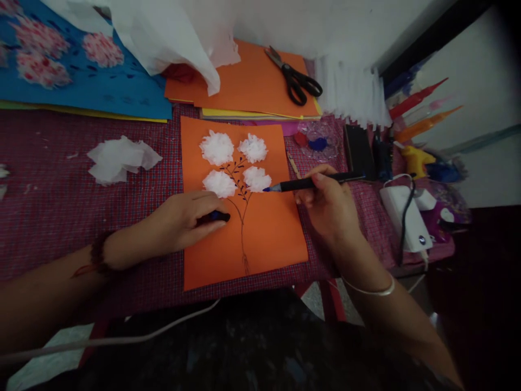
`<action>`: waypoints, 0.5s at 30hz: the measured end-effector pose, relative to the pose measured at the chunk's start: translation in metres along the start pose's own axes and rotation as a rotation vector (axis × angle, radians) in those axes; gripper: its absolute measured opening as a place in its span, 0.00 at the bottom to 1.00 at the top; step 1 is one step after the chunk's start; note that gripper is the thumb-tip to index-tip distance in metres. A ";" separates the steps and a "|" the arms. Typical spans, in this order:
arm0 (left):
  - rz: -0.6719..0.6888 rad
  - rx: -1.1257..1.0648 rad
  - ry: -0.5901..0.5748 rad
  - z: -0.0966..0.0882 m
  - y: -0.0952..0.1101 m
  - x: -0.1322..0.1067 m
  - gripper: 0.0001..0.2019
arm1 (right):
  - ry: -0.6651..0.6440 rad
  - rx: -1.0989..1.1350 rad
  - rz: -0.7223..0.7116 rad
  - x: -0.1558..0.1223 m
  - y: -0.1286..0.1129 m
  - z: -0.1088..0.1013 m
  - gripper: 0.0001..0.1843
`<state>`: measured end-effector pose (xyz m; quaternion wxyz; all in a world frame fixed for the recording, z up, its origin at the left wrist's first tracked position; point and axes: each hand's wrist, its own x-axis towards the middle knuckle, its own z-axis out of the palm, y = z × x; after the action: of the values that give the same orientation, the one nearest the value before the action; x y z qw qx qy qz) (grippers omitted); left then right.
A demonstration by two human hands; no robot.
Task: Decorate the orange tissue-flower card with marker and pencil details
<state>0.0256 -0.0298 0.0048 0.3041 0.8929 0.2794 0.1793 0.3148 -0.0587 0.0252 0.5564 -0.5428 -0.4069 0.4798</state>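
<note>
An orange sheet of paper point(272, 233) lies on the checked cloth, bearing a drawn stem with small dark leaves and several white tissue-paper flowers point(217, 147). My right hand point(331, 203) grips a dark marker point(303, 183), whose blue tip is at the lower right flower; whether it touches is hard to tell. My left hand point(193, 220) rests on the left side of the sheet, fingers curled round a dark marker cap point(218, 216) that pokes out beyond them.
Black-handled scissors point(299, 81) lie on stacked orange paper point(240, 81) behind. White tissue pieces point(122, 157) sit at left, near a blue sheet point(138, 92) with pink-white flowers. At right are a paint palette point(319, 144), a white power bank-like box point(407, 217) with cables, and coloured tubes point(425, 125).
</note>
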 end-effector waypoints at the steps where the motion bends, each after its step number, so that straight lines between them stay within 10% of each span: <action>1: 0.001 0.003 -0.002 0.000 -0.001 0.000 0.08 | 0.022 0.000 0.002 -0.008 0.002 0.000 0.09; 15: -0.027 0.029 -0.022 -0.002 -0.001 0.000 0.10 | 0.073 -0.222 -0.184 -0.054 0.027 0.012 0.07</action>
<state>0.0244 -0.0279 0.0055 0.2968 0.8953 0.2904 0.1612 0.2891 -0.1102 0.0029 0.5490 -0.5783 -0.4852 0.3588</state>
